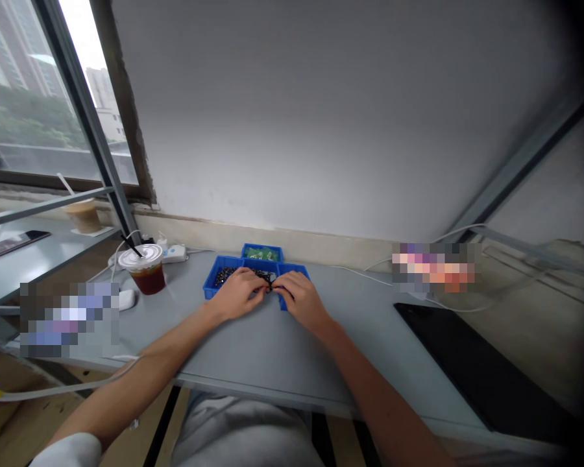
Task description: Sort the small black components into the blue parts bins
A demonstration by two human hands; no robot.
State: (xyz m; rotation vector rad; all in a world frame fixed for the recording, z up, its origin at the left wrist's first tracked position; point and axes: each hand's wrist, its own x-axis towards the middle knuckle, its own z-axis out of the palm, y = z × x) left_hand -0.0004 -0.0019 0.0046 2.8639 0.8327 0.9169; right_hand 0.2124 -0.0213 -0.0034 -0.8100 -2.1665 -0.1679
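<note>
My left hand [237, 294] and my right hand [300, 299] meet over a blue plastic parts tray [224, 280] on a grey desk [253, 350]. Between their fingertips is a small dark part [271, 280], too small to identify. The left compartment of the tray holds many small dark pieces [224, 277]. Behind it, a second blue bin [261, 251] holds something green. My hands hide the front of the tray.
A plastic cup of dark drink with a black straw [146, 269] stands left of the tray, near a white mouse [126, 299] and a white power strip [175, 254]. A black mat [472, 363] lies at the right. White cables cross the desk, and a wall rises behind it.
</note>
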